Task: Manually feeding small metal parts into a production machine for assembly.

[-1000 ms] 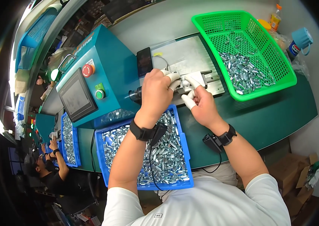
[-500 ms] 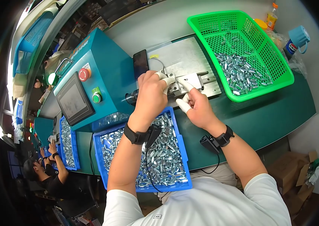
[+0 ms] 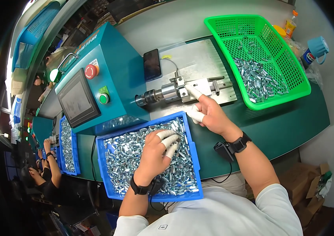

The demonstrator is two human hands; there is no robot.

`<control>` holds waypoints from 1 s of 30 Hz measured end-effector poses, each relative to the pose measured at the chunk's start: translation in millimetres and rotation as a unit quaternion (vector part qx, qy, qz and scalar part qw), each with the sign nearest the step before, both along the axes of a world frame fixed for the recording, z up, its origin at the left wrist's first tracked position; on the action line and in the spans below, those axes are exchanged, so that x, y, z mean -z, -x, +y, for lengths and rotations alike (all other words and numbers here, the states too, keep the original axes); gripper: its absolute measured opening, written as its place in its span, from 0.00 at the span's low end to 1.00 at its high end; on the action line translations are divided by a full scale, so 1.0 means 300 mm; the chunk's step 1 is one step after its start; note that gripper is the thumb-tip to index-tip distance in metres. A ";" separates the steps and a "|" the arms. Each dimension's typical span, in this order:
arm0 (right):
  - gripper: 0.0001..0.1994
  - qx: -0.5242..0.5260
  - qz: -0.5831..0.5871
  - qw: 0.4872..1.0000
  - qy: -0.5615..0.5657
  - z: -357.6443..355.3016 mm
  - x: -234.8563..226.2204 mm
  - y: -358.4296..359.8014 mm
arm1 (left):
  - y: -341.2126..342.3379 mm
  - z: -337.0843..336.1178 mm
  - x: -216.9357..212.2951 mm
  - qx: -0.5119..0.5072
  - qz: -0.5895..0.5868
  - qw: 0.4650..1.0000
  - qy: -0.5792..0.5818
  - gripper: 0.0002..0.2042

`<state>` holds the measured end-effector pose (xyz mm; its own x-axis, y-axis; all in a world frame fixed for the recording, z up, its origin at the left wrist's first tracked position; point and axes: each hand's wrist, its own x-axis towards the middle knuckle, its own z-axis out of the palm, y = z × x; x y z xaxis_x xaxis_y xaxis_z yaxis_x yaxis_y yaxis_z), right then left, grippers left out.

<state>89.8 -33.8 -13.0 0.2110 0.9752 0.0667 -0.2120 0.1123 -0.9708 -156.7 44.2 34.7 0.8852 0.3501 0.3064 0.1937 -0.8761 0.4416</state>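
My left hand (image 3: 158,148), with white finger cots, is down over small shiny metal pieces (image 3: 135,143) in a blue tray (image 3: 101,157). Its fingers are bent but apart, and no piece shows between them. My right hand (image 3: 211,115), also in finger cots, is at the metal clamping fixture (image 3: 182,91). The index finger stretches onto the fixture's pale block (image 3: 199,85), while the thumb and other fingers stay apart from it, holding nothing visible. A cylindrical chuck and shaft (image 3: 161,94) join the fixture to the teal machine (image 3: 121,67).
A green basket (image 3: 249,104) with similar metal pieces stands at the right. Behind the fixture lie a phone (image 3: 152,64) and a cable. The machine carries a screen (image 3: 78,100), a red button (image 3: 91,71) and a green button (image 3: 103,98). Another person works at far left.
My left hand has left the fixture and moved down toward me into the blue tray, uncovering the chuck. My right hand stays at the fixture. The view has shifted slightly.
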 end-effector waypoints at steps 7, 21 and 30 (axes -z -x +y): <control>0.44 -0.041 0.034 0.998 0.015 -0.014 -0.013 -0.006 | -0.005 0.019 0.037 -0.014 0.003 1.000 0.021 0.17; 0.47 -0.049 0.040 0.997 0.039 -0.011 -0.025 -0.009 | 0.002 0.024 0.040 -0.023 0.010 0.999 0.029 0.18; 0.45 -0.032 0.027 0.999 0.016 -0.007 -0.012 -0.010 | 0.012 0.028 0.050 -0.032 0.014 0.999 0.020 0.18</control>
<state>92.8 -35.8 -9.3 0.1501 0.9883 0.0264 -0.2692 0.0665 -0.9608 -160.4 52.7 19.8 0.8684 0.4179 0.2670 0.2617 -0.8434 0.4692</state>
